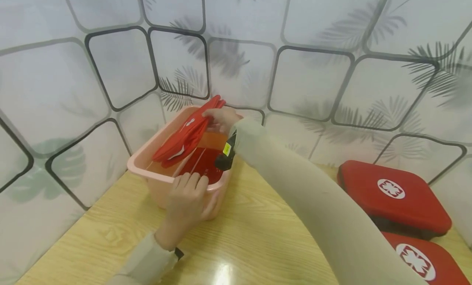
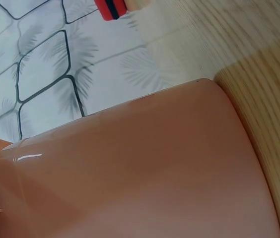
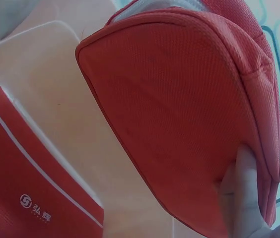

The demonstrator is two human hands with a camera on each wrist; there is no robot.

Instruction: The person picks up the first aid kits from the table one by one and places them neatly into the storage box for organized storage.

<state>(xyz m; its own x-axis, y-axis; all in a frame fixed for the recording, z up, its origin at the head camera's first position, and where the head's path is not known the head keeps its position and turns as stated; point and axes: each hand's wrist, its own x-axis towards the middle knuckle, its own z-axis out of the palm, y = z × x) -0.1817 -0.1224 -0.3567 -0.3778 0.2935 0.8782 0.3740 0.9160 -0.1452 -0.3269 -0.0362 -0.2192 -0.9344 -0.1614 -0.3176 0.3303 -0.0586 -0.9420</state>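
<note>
A pink plastic bin (image 1: pixel 155 173) stands on the wooden table. My left hand (image 1: pixel 187 197) grips its near rim, the fingers hooked over the edge. In my right hand (image 1: pixel 223 120) is a soft red pouch (image 1: pixel 186 131) with a white emblem, pinched by one end and tilted over the bin. The right wrist view shows the pouch (image 3: pixel 170 109) up close, its zip opening partly apart at the top and my fingers (image 3: pixel 246 193) on its lower side. Inside the bin lies another red pouch (image 1: pixel 204 167) with a white stripe and small white lettering.
Two red first-aid cases lie on the table at the right: a farther one (image 1: pixel 413 201) and a nearer one (image 1: pixel 442 256), partly cut off by the frame edge. A pale patterned wall covering (image 1: pixel 313 84) rises right behind the bin and along the left.
</note>
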